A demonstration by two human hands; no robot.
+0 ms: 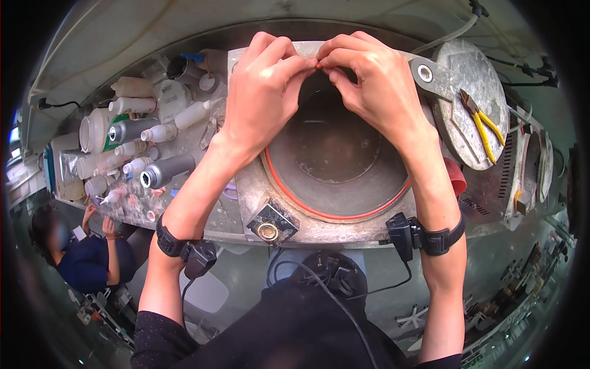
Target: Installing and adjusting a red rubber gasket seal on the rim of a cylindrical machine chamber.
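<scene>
Over the far rim of a round open metal chamber [335, 144], my left hand [264, 83] and my right hand [381, 83] meet at their fingertips. Both are closed in a pinch on a small red-orange piece [318, 64]; its kind is too small to make out. An orange sealing ring [335, 216] runs around the chamber's near edge, and the inside looks grey and dull. Part of the far rim is hidden behind my fingers. To the right of my right hand, yellow-handled cutting pliers [482, 129] lie on a grey, lid-like disc [455, 74].
Several plastic bottles [158, 133] and dark grey canisters [166, 171] crowd the bench at left. A dark square clamp block [270, 224] sits at the near left corner, and a red ring-shaped part [455, 176] at right. At lower left sits another person [92, 261].
</scene>
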